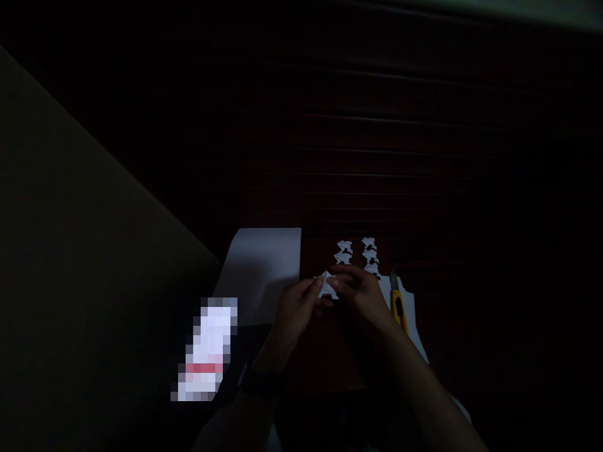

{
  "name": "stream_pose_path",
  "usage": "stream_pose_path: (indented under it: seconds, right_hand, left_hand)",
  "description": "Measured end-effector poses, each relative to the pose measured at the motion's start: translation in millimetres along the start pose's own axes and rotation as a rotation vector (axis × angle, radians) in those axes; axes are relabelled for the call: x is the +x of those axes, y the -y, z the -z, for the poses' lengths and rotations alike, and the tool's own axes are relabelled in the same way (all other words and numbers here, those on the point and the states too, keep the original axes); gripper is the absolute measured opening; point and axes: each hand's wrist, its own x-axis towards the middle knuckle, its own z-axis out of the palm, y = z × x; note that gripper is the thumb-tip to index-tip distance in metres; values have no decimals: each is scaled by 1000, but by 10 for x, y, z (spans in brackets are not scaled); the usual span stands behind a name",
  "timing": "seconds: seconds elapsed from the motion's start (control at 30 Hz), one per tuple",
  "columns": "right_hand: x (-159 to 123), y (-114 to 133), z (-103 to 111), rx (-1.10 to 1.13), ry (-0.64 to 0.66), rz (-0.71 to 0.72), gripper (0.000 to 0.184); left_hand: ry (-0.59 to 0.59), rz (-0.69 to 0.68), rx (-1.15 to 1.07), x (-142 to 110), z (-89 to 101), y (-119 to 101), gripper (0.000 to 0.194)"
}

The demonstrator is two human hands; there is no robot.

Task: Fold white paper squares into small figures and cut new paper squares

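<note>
We hold one folded paper figure [326, 286] at the centre of our clock face, pinched between the thumb and fingers of both hands: our left hand [296, 304] grips its left edge, our right hand [360, 294] its right. It is crisp white paper with a peaked top, a straight crease down the middle and a notched, wider base. Five more small folded figures lie on the dark reddish-brown tabletop [325, 361], all angular and sharp-pointed: two in the left column [343, 252] toward one o'clock, and three in the right column [370, 254] toward two. At about ten o'clock we see one large, smooth white sheet [264, 270], its far left corner rounded. Between three and four o'clock, one utility knife [399, 309] with a yellow plastic body and black inset lies on white paper [411, 314]; we cannot count its layers. One bright slanted rectangle [207, 348], pixelated and crossed by a red band, sits toward eight o'clock. We wear one dark wristband [261, 382] on the left wrist, toward seven. Beyond the tabletop, toward twelve, a dark surface [330, 150] carries long parallel ridges, too dim for us to count.
</note>
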Motion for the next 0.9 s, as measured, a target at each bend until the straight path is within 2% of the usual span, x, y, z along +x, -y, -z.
stream_pose_path:
  seconds: [0.2,0.33,0.53,0.7,0.9]
  right_hand:
    - [14,-33,-12,20,-50,1,31]
    - [8,-28,-27,50,-95,-3,30]
    - [-17,1,-71,30,-137,29,26]
    - [-14,9,-71,22,-123,35,26]
    - [8,-29,-32,21,-121,62,24]
  left_hand:
    - [91,-37,-26,3,-23,73,25]
    - [51,-22,-59,1,-42,81,23]
    - [-41,-35,-110,-7,-64,81,31]
    - [-98,-38,-105,-1,-67,70,35]
    - [-48,-66,-115,4,-61,45,45]
